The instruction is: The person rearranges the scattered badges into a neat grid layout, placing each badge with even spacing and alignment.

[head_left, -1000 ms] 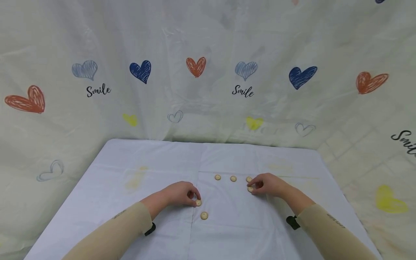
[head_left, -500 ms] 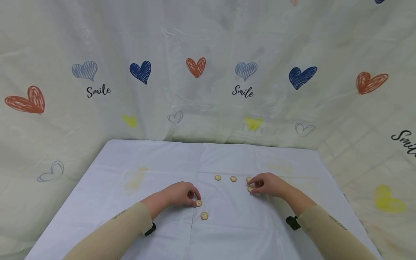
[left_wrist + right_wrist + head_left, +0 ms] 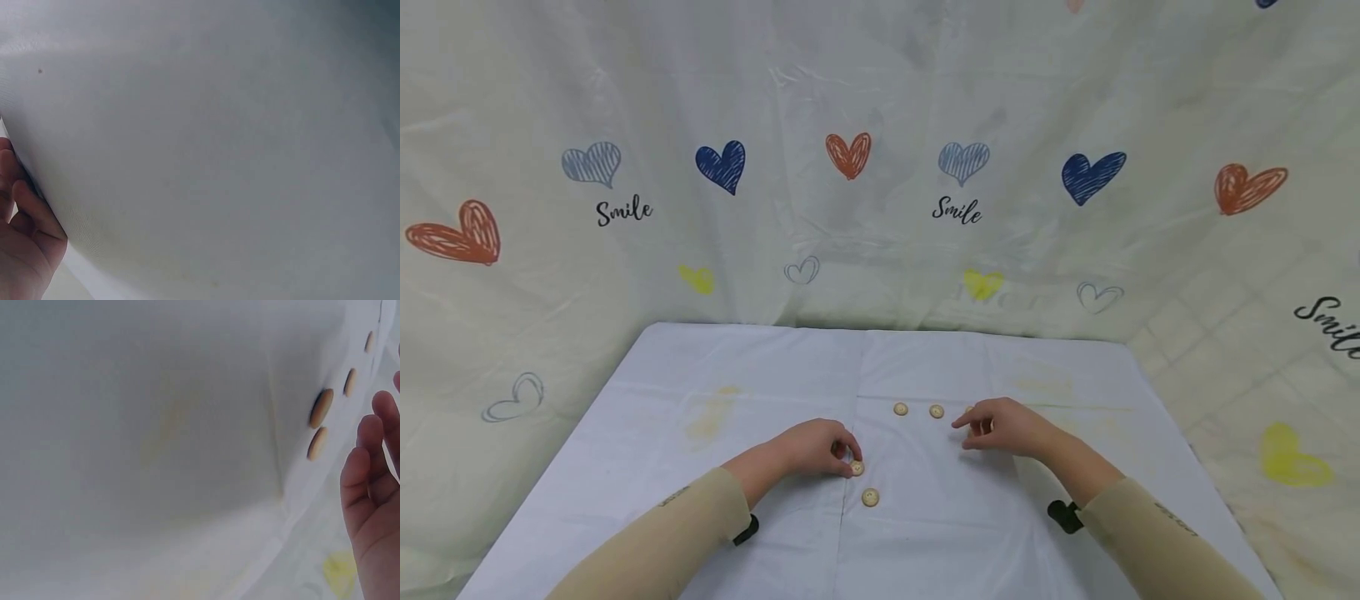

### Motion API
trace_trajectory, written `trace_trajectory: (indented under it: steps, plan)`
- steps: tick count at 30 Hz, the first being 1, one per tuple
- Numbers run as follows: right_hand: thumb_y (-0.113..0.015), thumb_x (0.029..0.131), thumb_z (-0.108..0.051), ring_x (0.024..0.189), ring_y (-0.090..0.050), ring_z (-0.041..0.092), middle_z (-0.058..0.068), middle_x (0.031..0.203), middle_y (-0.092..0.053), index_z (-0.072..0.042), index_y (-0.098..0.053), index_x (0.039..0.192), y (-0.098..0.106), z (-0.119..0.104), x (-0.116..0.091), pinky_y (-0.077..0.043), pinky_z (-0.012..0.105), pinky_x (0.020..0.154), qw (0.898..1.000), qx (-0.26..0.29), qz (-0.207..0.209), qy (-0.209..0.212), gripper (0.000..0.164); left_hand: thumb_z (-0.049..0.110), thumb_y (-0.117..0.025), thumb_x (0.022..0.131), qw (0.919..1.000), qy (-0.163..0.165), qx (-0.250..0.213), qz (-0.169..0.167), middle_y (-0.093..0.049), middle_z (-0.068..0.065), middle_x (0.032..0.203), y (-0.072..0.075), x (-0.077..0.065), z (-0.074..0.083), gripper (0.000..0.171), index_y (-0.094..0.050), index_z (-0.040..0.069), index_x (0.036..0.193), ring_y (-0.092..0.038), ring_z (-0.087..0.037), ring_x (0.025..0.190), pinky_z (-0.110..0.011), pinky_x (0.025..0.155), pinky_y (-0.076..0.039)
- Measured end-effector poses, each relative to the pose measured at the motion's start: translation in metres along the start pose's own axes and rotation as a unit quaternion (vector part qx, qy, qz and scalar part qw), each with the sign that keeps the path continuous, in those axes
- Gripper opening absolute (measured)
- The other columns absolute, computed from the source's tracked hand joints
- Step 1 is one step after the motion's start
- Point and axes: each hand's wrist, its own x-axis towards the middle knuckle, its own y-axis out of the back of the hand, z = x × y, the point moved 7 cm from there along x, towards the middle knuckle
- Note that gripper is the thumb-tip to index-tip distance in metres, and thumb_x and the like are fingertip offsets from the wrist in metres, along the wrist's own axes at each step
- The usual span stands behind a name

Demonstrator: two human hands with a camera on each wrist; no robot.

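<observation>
My left hand [image 3: 820,448] rests low on the white cloth, thumb and forefinger pinching the edges of a round, wood-coloured button [image 3: 858,468]. A second button [image 3: 870,497] lies flat just nearer to me. In the left wrist view only part of the left hand [image 3: 28,234] shows, and its button is out of sight. My right hand [image 3: 1009,427] hovers with loosely bent fingers, holding nothing. Two buttons by it, one button [image 3: 322,408] beside another button [image 3: 317,444], are mostly covered by the hand in the head view.
Farther back on the table, a button [image 3: 901,409] and another button [image 3: 936,412] continue the row to the left of my right hand. The white tablecloth [image 3: 760,358] has creases and faint yellow stains. A curtain printed with hearts [image 3: 850,83] hangs behind the table.
My right hand has let go of the button at its fingertips and shifted slightly left, its fingers spreading over the two right-hand buttons. The left hand keeps its place.
</observation>
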Motion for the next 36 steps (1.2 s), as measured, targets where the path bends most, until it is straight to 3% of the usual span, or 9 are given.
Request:
trace_trajectory:
  steps: [17,36]
  plan:
    - [-0.081,0.083,-0.029,0.068,-0.053,0.003,-0.015,0.074,-0.059,-0.021,-0.077,0.112,-0.048,-0.054,0.018,-0.047,0.023,0.065,0.996,0.009,-0.067,0.059,0.031,0.028,-0.08,0.084,1.0,-0.004,-0.001,0.005,-0.054,0.01,0.077,0.001,-0.002,0.003,0.011,-0.074,0.031,0.094,-0.049,-0.007,0.073,-0.027,0.069,-0.042]
    - [-0.08,0.085,-0.029,0.063,-0.049,-0.002,-0.018,0.07,-0.055,-0.028,-0.077,0.11,-0.086,-0.111,0.042,-0.043,0.017,0.063,0.982,-0.056,-0.125,0.13,0.026,0.026,-0.08,0.084,0.9998,-0.018,-0.004,0.0,-0.056,0.011,0.076,-0.001,0.003,-0.001,0.013,-0.075,0.032,0.094,-0.051,-0.006,0.071,-0.027,0.069,-0.043]
